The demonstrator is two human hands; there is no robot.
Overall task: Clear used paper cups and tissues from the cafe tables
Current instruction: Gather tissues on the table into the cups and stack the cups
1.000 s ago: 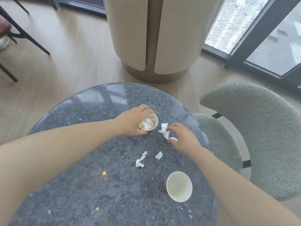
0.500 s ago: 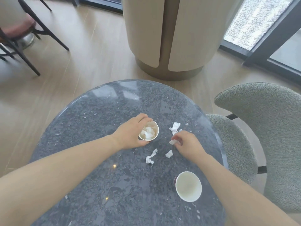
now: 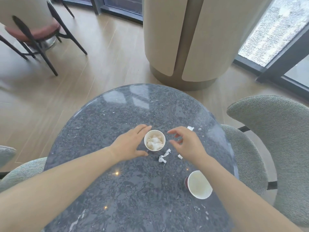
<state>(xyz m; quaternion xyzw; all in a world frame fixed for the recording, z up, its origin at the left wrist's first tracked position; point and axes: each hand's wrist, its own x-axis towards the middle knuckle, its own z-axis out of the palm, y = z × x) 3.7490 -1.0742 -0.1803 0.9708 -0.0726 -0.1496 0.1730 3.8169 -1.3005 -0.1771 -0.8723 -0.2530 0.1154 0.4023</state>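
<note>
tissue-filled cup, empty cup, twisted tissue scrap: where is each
tissue-filled cup (image 3: 153, 133): head view, inner wall by far rim
empty cup (image 3: 199, 184): head view, its pale inside
twisted tissue scrap (image 3: 164, 155): head view, middle of the strip

On my feed, a pale wood-plank floor (image 3: 108, 67) runs around a dark speckled stone table (image 3: 142, 106). A broad cream column (image 3: 184, 39) stands just beyond it. Daylight comes through dark-framed windows (image 3: 274, 30) at far right. A grey upholstered armchair (image 3: 275, 131) sits at the right, a second grey seat (image 3: 21, 173) at near left, and a black-legged chair (image 3: 38, 30) with a reddish cushion at far left.
</note>
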